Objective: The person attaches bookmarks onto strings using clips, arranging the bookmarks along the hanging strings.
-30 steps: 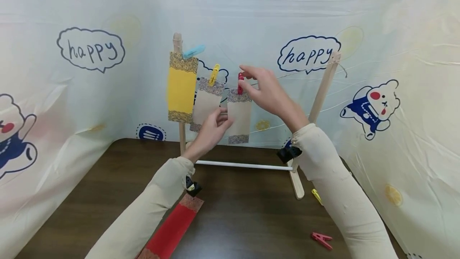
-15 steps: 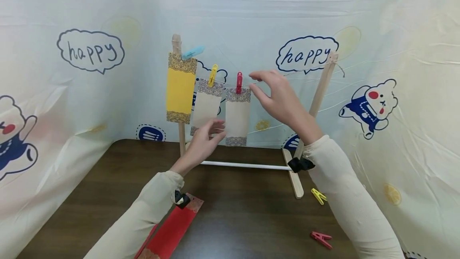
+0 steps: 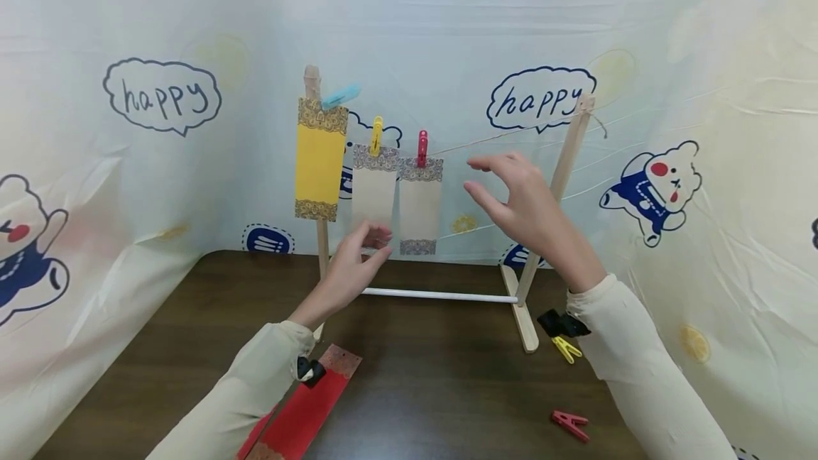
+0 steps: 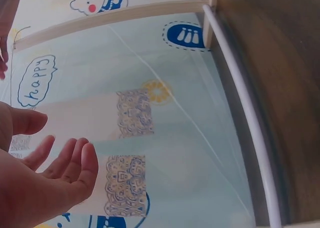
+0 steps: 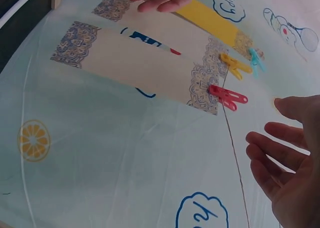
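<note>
Far white cards [image 3: 420, 208] hung from string [image 5: 234, 150] by pegs [image 3: 422, 149]; left hand [image 3: 353, 261], right hand [image 3: 527, 201] spread loosely; left card contact unclear.

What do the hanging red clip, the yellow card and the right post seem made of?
Red clip: likely plastic, given its bright, even colour and slotted handles.
Yellow card: probably stiff paper, since it hangs flat and thin; its lace pattern looks printed.
Right post: apparently unpainted wood, pale and matte, though grain isn't clear.
</note>
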Demonstrator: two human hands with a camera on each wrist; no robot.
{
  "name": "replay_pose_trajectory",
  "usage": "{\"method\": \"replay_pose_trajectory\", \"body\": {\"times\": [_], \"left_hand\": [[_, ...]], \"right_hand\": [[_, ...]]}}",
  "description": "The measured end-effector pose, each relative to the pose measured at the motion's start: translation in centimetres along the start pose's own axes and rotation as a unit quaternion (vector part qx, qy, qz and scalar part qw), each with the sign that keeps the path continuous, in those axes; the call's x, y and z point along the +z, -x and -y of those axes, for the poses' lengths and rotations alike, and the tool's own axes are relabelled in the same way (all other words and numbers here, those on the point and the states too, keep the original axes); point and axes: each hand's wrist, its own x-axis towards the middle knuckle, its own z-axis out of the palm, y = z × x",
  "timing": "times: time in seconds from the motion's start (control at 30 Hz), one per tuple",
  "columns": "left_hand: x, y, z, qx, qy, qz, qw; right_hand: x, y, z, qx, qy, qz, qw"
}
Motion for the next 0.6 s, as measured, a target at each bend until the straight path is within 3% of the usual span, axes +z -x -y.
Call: {"method": "replay_pose_trajectory", "body": {"times": [0.27, 0.6], "left_hand": [[-0.7, 2.1, 0.4, 0.007, -0.026, 0.009, 0.9996], [-0.8, 4.8, 1.3, 0.010, -0.050, 0.015, 0.9986]], "right_hand": [[-1.2, 2.2, -0.9, -0.005, 0.017, -0.026, 0.9995], [-1.8, 5.6, -1.5, 0.014, 0.033, 0.000, 0.9993]]}}
